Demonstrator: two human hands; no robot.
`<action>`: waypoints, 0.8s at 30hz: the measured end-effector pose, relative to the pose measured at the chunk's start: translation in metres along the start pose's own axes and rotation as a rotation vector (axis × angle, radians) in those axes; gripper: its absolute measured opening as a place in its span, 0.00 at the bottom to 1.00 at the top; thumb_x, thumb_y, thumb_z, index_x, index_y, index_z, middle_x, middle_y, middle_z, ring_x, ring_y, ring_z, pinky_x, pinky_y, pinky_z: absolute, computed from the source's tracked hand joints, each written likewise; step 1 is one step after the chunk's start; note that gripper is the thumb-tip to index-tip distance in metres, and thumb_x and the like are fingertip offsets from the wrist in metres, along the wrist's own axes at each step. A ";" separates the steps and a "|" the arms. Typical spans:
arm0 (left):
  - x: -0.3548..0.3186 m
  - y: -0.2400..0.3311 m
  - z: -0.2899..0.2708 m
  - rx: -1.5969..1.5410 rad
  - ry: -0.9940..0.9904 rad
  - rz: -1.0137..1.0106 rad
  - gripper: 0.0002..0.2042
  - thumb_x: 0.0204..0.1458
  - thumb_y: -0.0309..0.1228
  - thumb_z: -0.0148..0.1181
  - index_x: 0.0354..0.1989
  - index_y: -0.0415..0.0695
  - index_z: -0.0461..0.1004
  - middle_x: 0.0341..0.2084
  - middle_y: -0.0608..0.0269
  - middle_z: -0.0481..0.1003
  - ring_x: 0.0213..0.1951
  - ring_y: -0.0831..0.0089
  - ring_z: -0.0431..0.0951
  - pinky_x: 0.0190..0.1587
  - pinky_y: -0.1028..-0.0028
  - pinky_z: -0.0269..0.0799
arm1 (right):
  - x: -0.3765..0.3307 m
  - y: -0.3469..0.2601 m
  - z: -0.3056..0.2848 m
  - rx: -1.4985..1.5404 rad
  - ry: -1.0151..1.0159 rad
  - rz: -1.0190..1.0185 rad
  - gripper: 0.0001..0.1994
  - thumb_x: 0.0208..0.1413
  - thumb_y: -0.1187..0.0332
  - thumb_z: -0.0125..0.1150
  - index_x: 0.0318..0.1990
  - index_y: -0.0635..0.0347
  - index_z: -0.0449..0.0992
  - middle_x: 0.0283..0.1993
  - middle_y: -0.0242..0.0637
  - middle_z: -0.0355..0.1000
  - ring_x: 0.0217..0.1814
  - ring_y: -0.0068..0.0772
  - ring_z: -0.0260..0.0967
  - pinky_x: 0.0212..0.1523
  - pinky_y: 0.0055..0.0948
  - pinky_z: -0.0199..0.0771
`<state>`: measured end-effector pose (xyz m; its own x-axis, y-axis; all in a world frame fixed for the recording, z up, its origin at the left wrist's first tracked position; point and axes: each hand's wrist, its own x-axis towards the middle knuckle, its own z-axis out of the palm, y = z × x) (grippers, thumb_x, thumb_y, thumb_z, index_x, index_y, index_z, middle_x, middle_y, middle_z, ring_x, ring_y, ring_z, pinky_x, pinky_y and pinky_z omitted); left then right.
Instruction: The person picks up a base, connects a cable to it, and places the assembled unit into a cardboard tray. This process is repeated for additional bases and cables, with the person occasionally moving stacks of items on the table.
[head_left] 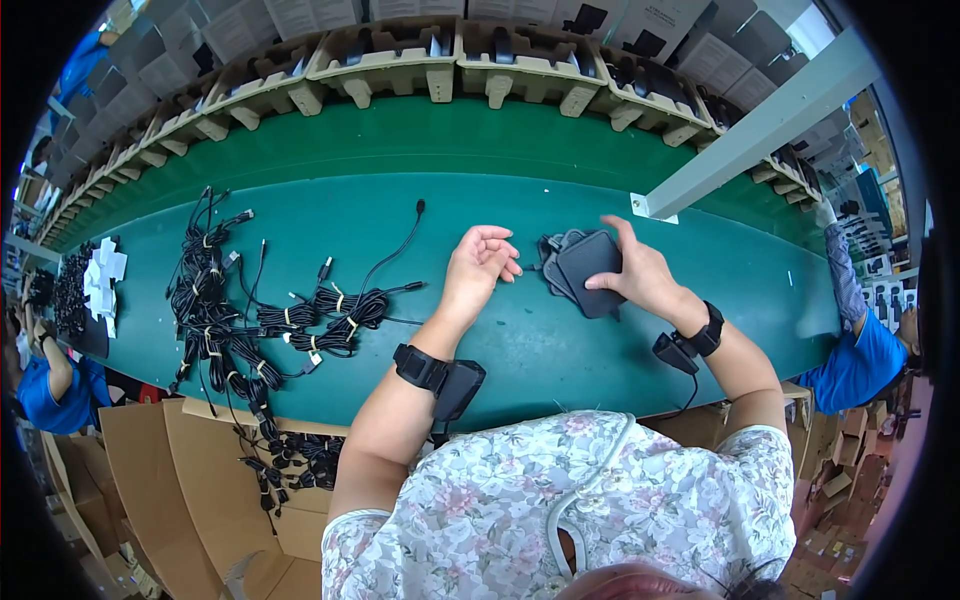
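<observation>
Dark grey, flat, square pads with rounded corners (588, 272) lie in a small uneven stack on the green bench. My right hand (645, 275) grips the top one at its right side, thumb pressed on its face and fingers round the far edge. To the left of the stack hovers my left hand (482, 262), its fingers loosely bent and apart, with nothing visible in them. A short dark cable end shows between its fingertips and the pads. Coiled black cables with plugs (340, 310) lie left of my left forearm.
A larger heap of tied cables (205, 290) hangs over the bench edge toward an open cardboard box (190, 470) holding more cables. A conveyor with moulded trays (385, 68) runs behind the bench. One grey metal post (760, 120) stands at right. Co-workers in blue sit at both sides.
</observation>
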<state>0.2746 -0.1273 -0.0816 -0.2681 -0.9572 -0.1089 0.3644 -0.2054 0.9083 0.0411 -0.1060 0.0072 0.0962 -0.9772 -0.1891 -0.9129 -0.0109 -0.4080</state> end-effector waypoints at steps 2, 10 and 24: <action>-0.003 0.003 0.001 0.014 0.019 0.002 0.10 0.54 0.18 0.46 0.45 0.36 0.64 0.30 0.58 0.71 0.27 0.76 0.74 0.29 0.79 0.70 | 0.018 -0.003 -0.003 -0.055 -0.024 -0.126 0.26 0.42 0.64 0.69 0.49 0.61 0.66 0.33 0.44 0.70 0.36 0.44 0.70 0.36 0.34 0.69; -0.003 0.001 -0.002 0.015 0.016 0.008 0.10 0.55 0.19 0.46 0.46 0.36 0.63 0.30 0.58 0.72 0.27 0.75 0.74 0.30 0.79 0.70 | 0.165 0.001 -0.046 0.506 0.480 -0.338 0.13 0.52 0.69 0.61 0.44 0.64 0.70 0.29 0.27 0.72 0.30 0.17 0.65 0.32 0.20 0.66; -0.004 -0.006 0.001 -0.046 -0.005 0.014 0.10 0.56 0.20 0.46 0.46 0.37 0.62 0.30 0.58 0.72 0.28 0.75 0.74 0.30 0.78 0.70 | 0.332 0.032 -0.111 0.086 0.814 0.041 0.23 0.51 0.52 0.56 0.46 0.63 0.72 0.44 0.53 0.72 0.49 0.53 0.68 0.47 0.40 0.68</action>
<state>0.2725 -0.1218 -0.0857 -0.2670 -0.9590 -0.0947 0.4087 -0.2017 0.8901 -0.0001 -0.4543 0.0302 -0.2852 -0.8247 0.4884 -0.8725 0.0125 -0.4884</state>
